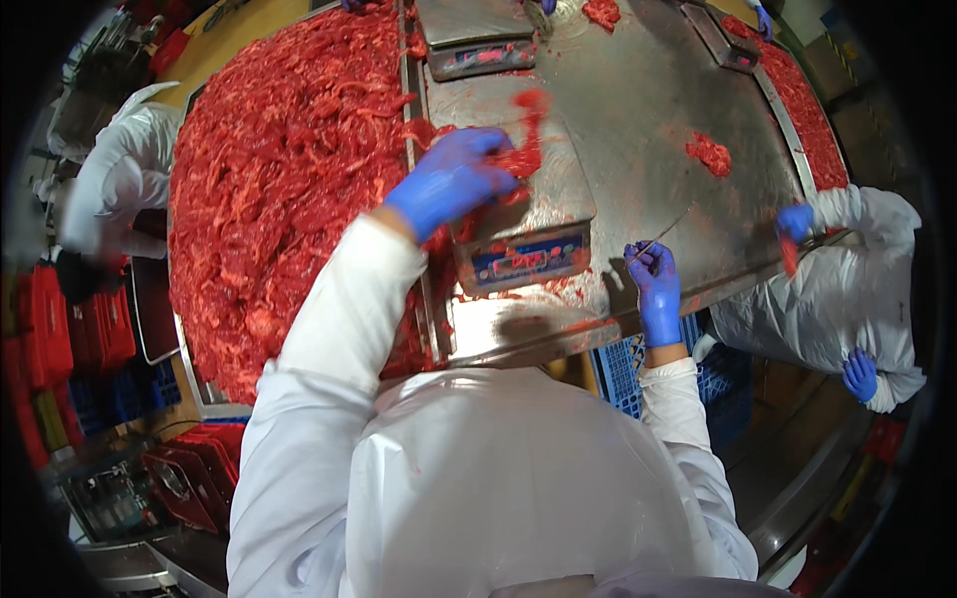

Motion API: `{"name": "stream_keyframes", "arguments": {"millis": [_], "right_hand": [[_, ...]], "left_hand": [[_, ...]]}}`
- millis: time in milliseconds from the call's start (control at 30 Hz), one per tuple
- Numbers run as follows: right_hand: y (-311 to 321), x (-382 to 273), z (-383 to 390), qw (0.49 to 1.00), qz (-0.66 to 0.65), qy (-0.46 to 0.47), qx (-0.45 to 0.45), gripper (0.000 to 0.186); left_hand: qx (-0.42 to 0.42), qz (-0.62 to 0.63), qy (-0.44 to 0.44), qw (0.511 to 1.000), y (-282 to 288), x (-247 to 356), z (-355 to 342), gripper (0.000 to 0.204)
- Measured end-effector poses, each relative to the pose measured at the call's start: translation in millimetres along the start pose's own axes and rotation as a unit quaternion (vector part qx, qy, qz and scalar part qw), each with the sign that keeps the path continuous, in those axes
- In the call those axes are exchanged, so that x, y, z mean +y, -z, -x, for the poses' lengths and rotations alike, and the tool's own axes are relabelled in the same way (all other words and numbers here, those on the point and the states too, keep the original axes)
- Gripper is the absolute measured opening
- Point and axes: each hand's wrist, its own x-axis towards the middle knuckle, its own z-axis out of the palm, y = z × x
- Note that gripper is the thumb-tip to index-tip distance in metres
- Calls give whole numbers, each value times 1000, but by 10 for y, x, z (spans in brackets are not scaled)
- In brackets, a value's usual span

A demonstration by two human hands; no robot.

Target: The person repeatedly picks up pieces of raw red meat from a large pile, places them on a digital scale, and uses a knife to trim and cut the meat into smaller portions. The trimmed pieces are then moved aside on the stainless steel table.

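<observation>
My left hand [451, 177], in a blue glove, has its fingers closed on a piece of red raw meat [523, 151] over the steel scale [573, 204] with a blue-framed display [528, 257]. My right hand [653, 284], also blue-gloved, grips a thin metal tool [666, 228], perhaps a knife, angled up and rightward over the steel table [638, 130] beside that scale. A large heap of meat strips [279, 169] fills the tray on the left, along a steel rim [427, 309]. A loose lump of meat [708, 151] lies on the table to the right.
Co-workers in white stand left [120, 169] and right [817, 319], the right one holding meat in a blue glove [795, 221]. More scales [478, 55] [726, 45] stand at the back. A second meat tray [807, 120] is far right. Red crates [199, 468] and blue crates [623, 369] sit below.
</observation>
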Motion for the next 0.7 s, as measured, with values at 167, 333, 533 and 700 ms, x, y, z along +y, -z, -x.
{"name": "stream_keyframes", "arguments": {"millis": [167, 333, 533, 700], "right_hand": [[75, 219, 335, 997, 68, 2, -33, 34], [-153, 379, 676, 982, 155, 40, -101, 39], [-286, 441, 121, 981, 157, 84, -69, 30], [-889, -386, -1300, 970, 100, 212, -69, 34]], "left_hand": [[217, -269, 59, 937, 126, -849, 430, 45], [-150, -258, 222, 928, -621, -1009, 2070, 57], [-282, -91, 279, 913, -662, -1176, 2287, 25], [-274, 32, 92, 957, -32, -523, 1131, 18]]}}
